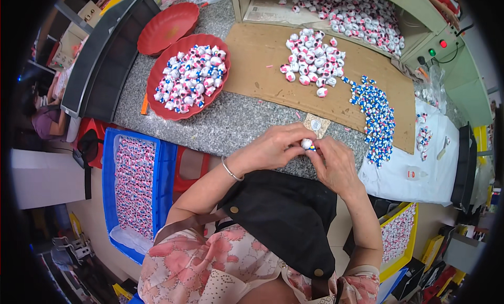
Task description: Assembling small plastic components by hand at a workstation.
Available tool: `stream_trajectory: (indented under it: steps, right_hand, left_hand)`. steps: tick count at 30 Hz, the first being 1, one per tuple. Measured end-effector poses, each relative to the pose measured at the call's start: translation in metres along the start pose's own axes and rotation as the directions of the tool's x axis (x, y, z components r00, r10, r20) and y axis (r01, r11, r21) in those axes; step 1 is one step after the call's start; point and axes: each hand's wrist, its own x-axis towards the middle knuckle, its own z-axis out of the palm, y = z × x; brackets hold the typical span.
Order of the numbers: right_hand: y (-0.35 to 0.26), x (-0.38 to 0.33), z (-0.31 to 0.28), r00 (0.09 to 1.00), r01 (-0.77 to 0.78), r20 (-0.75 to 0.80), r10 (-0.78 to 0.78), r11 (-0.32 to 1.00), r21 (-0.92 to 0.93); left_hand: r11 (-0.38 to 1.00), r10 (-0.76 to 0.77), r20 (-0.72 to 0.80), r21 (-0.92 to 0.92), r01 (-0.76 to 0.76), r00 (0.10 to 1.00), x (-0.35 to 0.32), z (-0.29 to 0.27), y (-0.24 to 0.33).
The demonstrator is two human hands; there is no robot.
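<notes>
The small figure (306, 143) sits between the two hands, just over the near edge of the granite bench (220, 126) — its white, rounded end toward the left hand (270, 148), its blue end with a touch of yellow toward the right thumb. Its long axis appears to slant, running from the far left down to the near right (whether the two ends are joined or only pressed together cannot be told). Both hands are nearly closed: the left pinches with thumb and fingertips, while the right hand (337, 165) meets it from the other side with thumb and forefinger, and neither seems to hold anything else.

The pile of small blue pieces (379, 121) lies ahead and to the right, a curved band whose near end comes down beside the right hand, so that hand is the nearer one. The loose heap of white-and-pink heads (313, 58) lies farther off, almost straight ahead on the cardboard sheet (249, 67). The filled red bowl (153, 95) stands ahead and to the left — on the left hand's side, well apart from it. A small speckled square (316, 124) lies just beyond the fingertips.
</notes>
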Motion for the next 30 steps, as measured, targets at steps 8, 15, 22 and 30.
stream_trajectory:
  steps: [8, 15, 22, 30]
  right_hand:
    - [-0.003, -0.005, 0.003, 0.999, -0.02, 0.029, 0.021, 0.999, -0.028]
    - [-0.014, -0.009, 0.006, 0.972, -0.233, 0.035, 0.233, 0.934, 0.271]
    - [-0.01, -0.012, 0.012, 0.879, -0.47, 0.173, 0.445, 0.739, 0.483]
    - [-0.002, -0.008, 0.005, 0.881, -0.47, 0.213, 0.422, 0.726, 0.503]
  left_hand:
    - [0.973, 0.154, -0.052, 0.183, -0.142, 0.987, -0.006, 0.005, 0.002]
    - [0.872, 0.351, -0.151, 0.413, -0.263, 0.924, -0.014, 0.018, -0.002]
    - [0.811, 0.421, -0.141, 0.501, -0.302, 0.896, -0.014, 0.025, -0.013]
    - [0.995, 0.098, -0.181, 0.005, -0.099, 0.978, -0.004, 0.012, -0.014]
